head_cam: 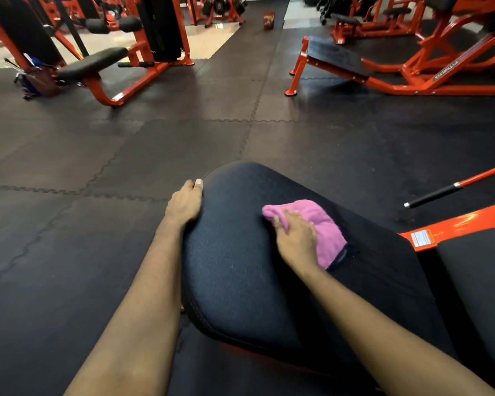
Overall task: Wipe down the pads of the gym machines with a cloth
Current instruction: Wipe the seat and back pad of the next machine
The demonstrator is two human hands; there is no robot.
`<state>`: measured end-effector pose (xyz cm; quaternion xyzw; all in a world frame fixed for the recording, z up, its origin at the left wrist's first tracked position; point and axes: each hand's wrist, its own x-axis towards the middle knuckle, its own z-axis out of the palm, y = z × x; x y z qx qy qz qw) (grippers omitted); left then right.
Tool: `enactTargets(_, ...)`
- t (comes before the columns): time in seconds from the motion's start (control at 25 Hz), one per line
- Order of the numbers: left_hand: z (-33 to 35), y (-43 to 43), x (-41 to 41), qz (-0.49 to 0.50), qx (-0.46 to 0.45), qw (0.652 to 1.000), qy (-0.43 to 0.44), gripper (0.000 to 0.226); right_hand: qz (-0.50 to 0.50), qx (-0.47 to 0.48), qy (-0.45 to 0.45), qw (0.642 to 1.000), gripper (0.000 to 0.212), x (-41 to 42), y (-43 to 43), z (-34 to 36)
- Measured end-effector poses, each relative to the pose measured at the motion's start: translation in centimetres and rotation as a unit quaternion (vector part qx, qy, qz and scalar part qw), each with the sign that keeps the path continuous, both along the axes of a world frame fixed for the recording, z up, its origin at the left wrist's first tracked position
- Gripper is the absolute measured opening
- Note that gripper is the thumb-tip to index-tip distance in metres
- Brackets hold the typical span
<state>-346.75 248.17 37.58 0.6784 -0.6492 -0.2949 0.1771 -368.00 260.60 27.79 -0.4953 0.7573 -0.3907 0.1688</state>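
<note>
The pink cloth (323, 232) lies bunched on top of the black pad (240, 267), towards its right side, and it looks soft, light and limp: terry that folds on itself and will ride up unless it is pinned flat. The right hand (296, 238) does just that, lying over the near-left part of the cloth with the fingers stretched out and pressing down, not curled round it. A flat palm over the middle of the wad is probably the best hold, since pinching a corner would let the rest drag. The pad seems firm under a slightly grained, stitched cover, likely with a little give and enough friction that the cloth will not skate. The left hand (185, 205) grips the pad's far-left edge, thumb on the rim and fingers wrapped down the side, steadying it.

Those fingers are out of sight below the edge. The part of the cloth under the right palm is covered, so how it is folded cannot be told. The pad's underside and mount show only as an orange glow. To the right a second pad (480, 281) and the orange frame (463, 224) run off the picture; the label (422, 238) on the frame is too small to read
</note>
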Motion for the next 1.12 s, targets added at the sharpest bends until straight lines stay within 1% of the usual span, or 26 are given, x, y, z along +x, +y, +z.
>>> enactTargets(0.04,0.0,0.0,0.2,-0.005,0.002,1.000,0.003,0.043,0.037,-0.023,0.006,0.999,0.039,2.9,0.9,1.2)
enactTargets(0.12,-0.3,0.1,0.5,-0.010,0.001,1.000,0.015,0.043,0.122,-0.056,0.061,0.989,0.040,8.4,3.1,2.6)
enactTargets(0.2,-0.4,0.4,0.7,-0.010,-0.003,1.000,0.018,0.047,0.146,-0.062,0.118,0.980,0.043,10.7,4.6,2.8)
enactTargets(0.28,-0.5,0.9,0.8,-0.002,-0.012,1.000,0.010,0.049,0.143,-0.065,0.144,0.977,0.043,9.3,4.9,2.0)
enactTargets(0.4,-0.6,1.9,0.7,0.014,-0.029,0.999,0.004,0.049,0.126,-0.047,0.111,0.985,0.041,5.2,5.3,-0.2)
enactTargets(0.56,-1.1,4.2,1.2,0.025,-0.056,0.997,0.035,0.049,0.056,-0.003,0.071,0.996,0.041,-0.3,6.5,-3.1)
enactTargets(0.64,-1.5,5.6,1.4,0.034,-0.071,0.996,0.050,0.049,0.019,0.031,0.041,0.999,0.040,-1.3,7.0,-2.7)
enactTargets(0.72,-2.1,6.5,1.7,0.030,-0.080,0.995,0.061,0.049,-0.005,0.038,0.014,0.999,0.038,0.7,7.4,-0.7)
enactTargets(0.76,-2.4,6.8,1.9,0.027,-0.085,0.994,0.065,0.049,0.014,0.022,0.013,1.000,0.038,2.8,7.8,0.5)
enactTargets(0.8,-2.9,6.9,2.2,0.024,-0.092,0.993,0.071,0.049,0.063,-0.005,0.022,0.998,0.041,5.5,8.6,1.5)
enactTargets(0.88,-3.5,6.5,3.0,0.013,-0.115,0.989,0.091,0.049,0.170,-0.053,0.083,0.981,0.045,10.6,10.6,2.3)
enactTargets(0.92,-4.0,6.5,3.3,0.001,-0.129,0.986,0.105,0.049,0.182,-0.071,0.117,0.974,0.046,11.7,11.3,1.9)
enactTargets(0.96,-4.6,6.7,3.6,-0.009,-0.144,0.982,0.121,0.049,0.174,-0.085,0.137,0.972,0.046,11.9,11.7,1.1)
enactTargets(1.04,-5.4,8.1,4.1,-0.022,-0.169,0.975,0.141,0.050,0.138,-0.112,0.137,0.975,0.046,10.6,12.2,-0.4)
enactTargets(1.12,-6.0,11.6,4.1,-0.027,-0.192,0.972,0.135,0.052,0.114,-0.130,0.132,0.976,0.045,8.9,13.9,-2.0)
